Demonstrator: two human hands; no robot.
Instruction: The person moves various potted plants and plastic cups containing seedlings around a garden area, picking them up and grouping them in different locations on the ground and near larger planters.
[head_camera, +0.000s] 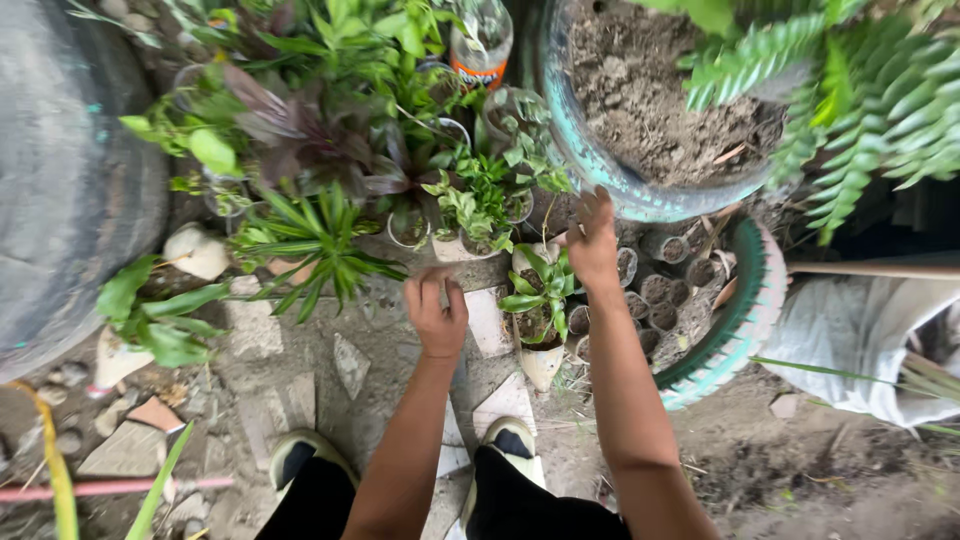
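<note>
Down at the ground, 2 shoes (300, 455) stand on broken paving (255, 330) and bare dirt. Just above them the left hand (437, 315) hangs loosely curled, gripping nothing, beside a small white pot (541, 365) holding a leafy cutting. Farther out, the right hand (593, 240) reaches with spread fingers, empty, above little soil-filled cups (660, 300) inside a painted tyre (745, 310). Beyond sit crowded potted plants (330, 130), a soil-filled tyre planter (650, 110) and fern fronds (860, 100).
</note>
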